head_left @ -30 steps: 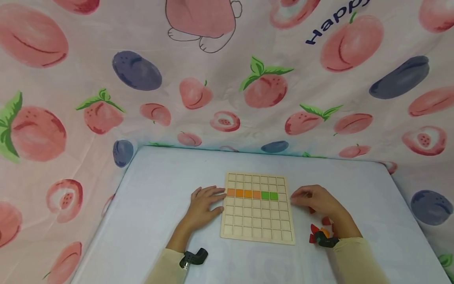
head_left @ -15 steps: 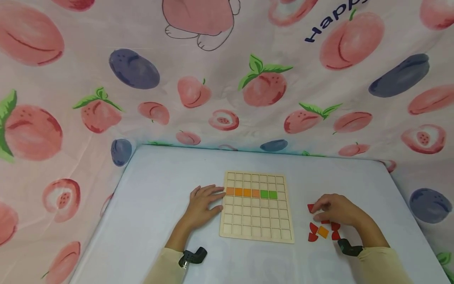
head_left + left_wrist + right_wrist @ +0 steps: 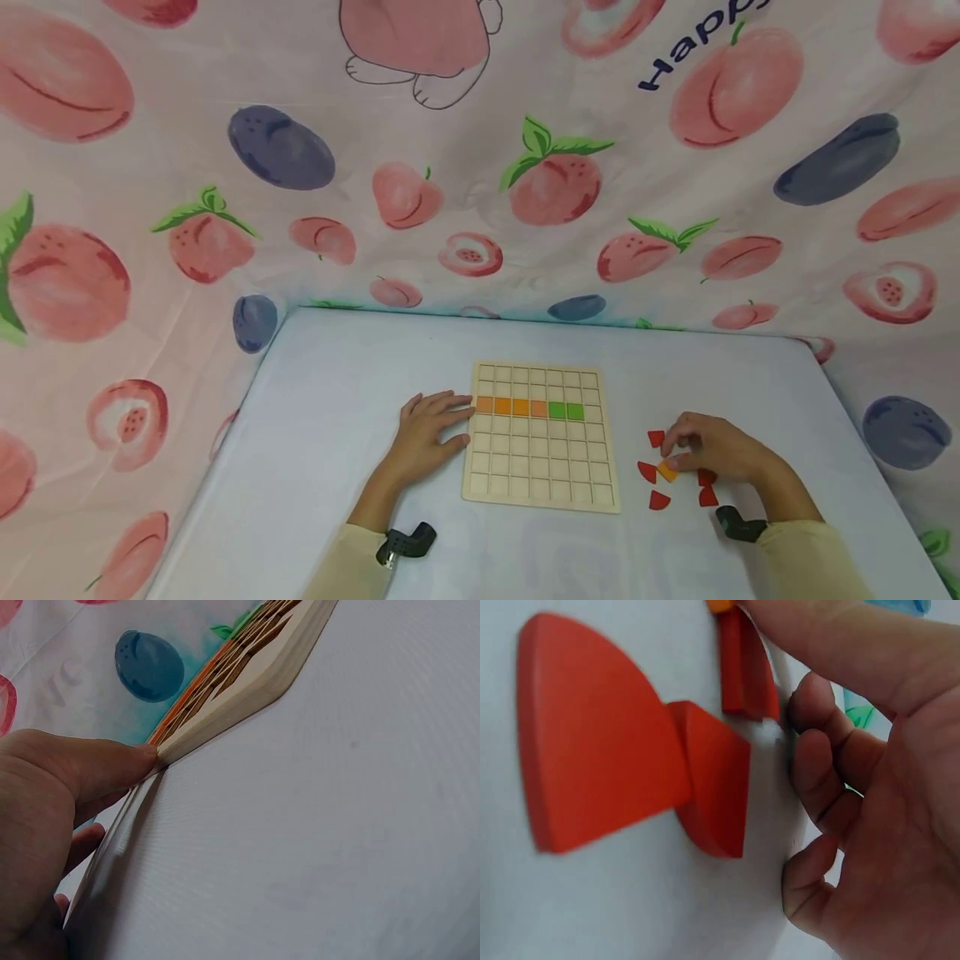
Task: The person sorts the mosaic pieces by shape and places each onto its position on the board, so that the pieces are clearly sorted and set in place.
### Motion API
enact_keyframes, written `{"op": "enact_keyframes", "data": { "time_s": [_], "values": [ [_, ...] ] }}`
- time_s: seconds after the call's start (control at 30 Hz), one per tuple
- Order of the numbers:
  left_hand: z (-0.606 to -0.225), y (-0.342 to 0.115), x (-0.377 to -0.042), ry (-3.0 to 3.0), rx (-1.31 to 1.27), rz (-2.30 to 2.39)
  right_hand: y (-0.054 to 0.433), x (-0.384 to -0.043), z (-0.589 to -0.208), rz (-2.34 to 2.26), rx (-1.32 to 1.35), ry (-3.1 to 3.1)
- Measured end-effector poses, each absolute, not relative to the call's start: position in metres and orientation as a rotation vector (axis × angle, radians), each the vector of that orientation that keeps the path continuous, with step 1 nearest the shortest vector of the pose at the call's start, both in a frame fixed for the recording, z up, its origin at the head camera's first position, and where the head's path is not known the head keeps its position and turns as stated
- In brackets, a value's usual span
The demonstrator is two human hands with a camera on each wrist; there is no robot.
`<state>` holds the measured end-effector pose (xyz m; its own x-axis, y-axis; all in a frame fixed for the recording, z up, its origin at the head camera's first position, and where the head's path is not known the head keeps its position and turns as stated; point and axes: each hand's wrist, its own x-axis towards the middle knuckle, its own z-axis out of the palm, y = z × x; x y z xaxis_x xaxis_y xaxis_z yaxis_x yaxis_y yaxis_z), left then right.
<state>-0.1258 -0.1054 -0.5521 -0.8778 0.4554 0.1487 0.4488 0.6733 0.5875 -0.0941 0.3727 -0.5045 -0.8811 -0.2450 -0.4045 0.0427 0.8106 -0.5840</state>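
Note:
In the head view, a square wooden grid board (image 3: 540, 479) lies on the table, one row part-filled with orange and green square tiles (image 3: 566, 411). My left hand (image 3: 426, 435) rests at the board's left edge, fingers spread. The left wrist view shows the thumb (image 3: 112, 766) against the board's rim (image 3: 225, 724). To the right of the board, my right hand (image 3: 712, 447) has its fingers bent, thumb and index at a loose orange square tile (image 3: 667, 472). The right wrist view shows the thumb touching that orange tile (image 3: 721, 604); the rest of it is out of frame.
Several red pieces with curved edges lie around the right hand, including a red piece (image 3: 657, 438) behind the orange tile and a red piece (image 3: 659, 500) in front. A fruit-print cloth (image 3: 465, 183) hangs behind the white table (image 3: 360, 358).
My right hand moved from the board's right edge to the loose pieces. The orange tile has shifted left and away from me, and a red piece moved left. The left hand stays put.

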Motion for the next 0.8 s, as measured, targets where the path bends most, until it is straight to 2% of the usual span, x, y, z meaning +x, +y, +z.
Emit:
{"op": "enact_keyframes", "data": {
  "time_s": [0.8],
  "values": [
    [-0.5527,-0.1054,-0.1243,2.882,0.784,0.990,0.3760,-0.0972,-0.5043,-0.875,-0.098,2.507]
  ]
}}
